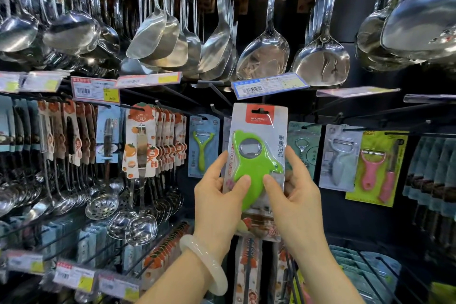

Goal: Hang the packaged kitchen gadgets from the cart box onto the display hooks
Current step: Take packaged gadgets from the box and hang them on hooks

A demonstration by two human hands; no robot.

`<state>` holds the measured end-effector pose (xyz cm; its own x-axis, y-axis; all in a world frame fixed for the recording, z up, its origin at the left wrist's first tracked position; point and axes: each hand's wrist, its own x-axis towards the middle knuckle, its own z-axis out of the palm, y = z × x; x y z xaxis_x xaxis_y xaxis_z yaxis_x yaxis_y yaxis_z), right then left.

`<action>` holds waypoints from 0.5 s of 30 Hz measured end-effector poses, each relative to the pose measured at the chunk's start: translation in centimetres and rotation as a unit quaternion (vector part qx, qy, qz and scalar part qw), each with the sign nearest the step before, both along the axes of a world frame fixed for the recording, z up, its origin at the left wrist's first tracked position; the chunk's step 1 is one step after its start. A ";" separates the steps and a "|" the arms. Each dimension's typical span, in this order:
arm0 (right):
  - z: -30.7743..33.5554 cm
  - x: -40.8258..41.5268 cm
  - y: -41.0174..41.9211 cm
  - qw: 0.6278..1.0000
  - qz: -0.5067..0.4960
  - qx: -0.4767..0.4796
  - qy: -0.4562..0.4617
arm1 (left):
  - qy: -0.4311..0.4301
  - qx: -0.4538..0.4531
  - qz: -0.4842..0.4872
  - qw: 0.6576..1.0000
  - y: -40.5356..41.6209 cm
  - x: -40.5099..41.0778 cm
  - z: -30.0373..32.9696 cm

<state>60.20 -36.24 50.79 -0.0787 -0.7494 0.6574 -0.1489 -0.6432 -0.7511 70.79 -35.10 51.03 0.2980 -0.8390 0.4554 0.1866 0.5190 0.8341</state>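
both hands (222, 195) pinch green opener pack (256, 155)

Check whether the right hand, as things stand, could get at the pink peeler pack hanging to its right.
Probably not yet: the right hand grips the green opener package together with the left hand. The way to the pink peeler pack looks open once it lets go.

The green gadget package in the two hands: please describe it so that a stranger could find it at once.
Below the row of hanging steel spatulas, look at the middle of the wall of hooks. There the left hand and the right hand hold up one carded package by its lower half. Unlike its hanging neighbours, it has a red top label and a bright green fish-shaped opener with a metal ring.
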 end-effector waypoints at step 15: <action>0.6 0.2 0.3 0.998 -0.054 -0.029 -0.003 | -0.021 -0.043 -0.004 0.999 -0.4 0.0 -0.4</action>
